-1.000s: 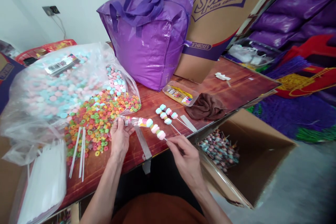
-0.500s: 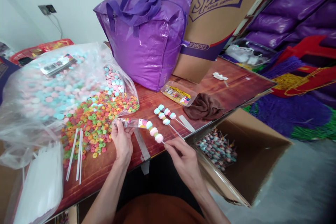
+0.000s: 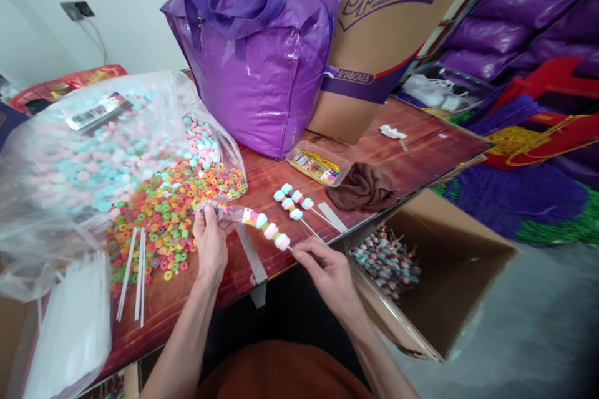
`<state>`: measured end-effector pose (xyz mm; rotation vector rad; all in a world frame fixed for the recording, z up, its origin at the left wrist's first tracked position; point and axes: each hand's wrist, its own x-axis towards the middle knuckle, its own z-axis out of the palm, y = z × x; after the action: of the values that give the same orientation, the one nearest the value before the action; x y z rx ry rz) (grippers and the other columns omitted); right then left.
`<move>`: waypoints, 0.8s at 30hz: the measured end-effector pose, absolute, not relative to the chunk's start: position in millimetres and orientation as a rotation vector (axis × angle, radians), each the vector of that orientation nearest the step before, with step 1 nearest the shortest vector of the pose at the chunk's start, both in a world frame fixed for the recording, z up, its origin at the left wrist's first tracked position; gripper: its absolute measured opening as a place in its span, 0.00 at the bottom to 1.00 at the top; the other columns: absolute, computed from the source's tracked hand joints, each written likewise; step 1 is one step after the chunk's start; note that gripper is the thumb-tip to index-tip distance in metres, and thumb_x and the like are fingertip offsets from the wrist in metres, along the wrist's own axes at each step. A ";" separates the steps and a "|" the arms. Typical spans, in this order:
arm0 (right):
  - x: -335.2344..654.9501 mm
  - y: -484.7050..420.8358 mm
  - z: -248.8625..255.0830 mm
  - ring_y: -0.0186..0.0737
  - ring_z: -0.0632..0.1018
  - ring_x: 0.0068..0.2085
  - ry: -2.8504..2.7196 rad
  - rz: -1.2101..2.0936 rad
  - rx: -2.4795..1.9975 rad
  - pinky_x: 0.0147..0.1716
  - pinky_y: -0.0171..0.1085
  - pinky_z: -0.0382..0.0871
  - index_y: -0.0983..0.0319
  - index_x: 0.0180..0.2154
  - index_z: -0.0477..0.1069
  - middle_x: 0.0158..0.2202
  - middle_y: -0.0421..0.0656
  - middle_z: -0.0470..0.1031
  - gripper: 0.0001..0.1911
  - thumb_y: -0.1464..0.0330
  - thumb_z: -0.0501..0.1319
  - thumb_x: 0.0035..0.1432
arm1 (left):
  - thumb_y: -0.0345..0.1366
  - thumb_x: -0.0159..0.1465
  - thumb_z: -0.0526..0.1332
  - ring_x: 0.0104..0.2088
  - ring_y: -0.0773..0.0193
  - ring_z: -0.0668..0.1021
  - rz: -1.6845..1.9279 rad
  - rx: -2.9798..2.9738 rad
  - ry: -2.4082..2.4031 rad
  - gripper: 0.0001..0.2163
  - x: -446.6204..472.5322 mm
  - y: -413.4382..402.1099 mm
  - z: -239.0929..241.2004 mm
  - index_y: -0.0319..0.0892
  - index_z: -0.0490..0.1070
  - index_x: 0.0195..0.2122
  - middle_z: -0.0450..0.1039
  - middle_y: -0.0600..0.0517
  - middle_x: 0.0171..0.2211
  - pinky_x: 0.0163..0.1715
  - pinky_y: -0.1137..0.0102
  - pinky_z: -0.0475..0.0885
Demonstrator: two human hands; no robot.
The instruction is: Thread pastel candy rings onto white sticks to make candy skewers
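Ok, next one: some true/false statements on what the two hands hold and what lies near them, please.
1. The right hand pinches the stick of a candy skewer. True.
2. The left hand holds scissors. False: it holds a clear wrapper at the skewer's tip.
3. On the table lie two loose skewers. True.
4. The brown cloth lies inside the cardboard box. False: it lies on the table; the box holds wrapped candies.
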<state>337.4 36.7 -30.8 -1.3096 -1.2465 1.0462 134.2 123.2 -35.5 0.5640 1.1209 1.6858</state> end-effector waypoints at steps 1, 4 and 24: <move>336.7 36.9 -30.3 0.40 0.72 0.33 -1.274 1.018 -1.300 0.36 0.37 0.64 0.61 0.31 0.77 0.30 0.41 0.73 0.10 0.64 0.63 0.63 | 0.53 0.55 0.70 0.25 0.67 0.79 1.671 0.557 1.116 0.22 134.6 123.2 -33.9 0.43 0.66 0.36 0.75 0.55 0.30 0.30 0.72 0.75; 334.0 37.0 -29.3 0.40 0.73 0.33 -1.328 0.942 -1.292 0.35 0.36 0.65 0.61 0.31 0.76 0.30 0.41 0.72 0.10 0.65 0.61 0.64 | 0.56 0.55 0.69 0.28 0.62 0.81 1.601 0.517 1.102 0.23 137.8 121.4 -28.6 0.42 0.68 0.38 0.78 0.50 0.32 0.28 0.71 0.75; 328.8 26.0 -38.1 0.40 0.74 0.35 -1.328 0.752 -1.341 0.36 0.36 0.67 0.60 0.34 0.75 0.32 0.42 0.73 0.09 0.66 0.60 0.67 | 0.44 0.65 0.64 0.41 0.53 0.83 1.506 0.330 1.066 0.12 141.8 114.1 -25.4 0.38 0.72 0.37 0.81 0.39 0.40 0.41 0.61 0.78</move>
<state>328.8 26.0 -38.1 -1.3408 -1.3280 0.7518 141.8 114.1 -25.4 0.3302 1.0660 1.5061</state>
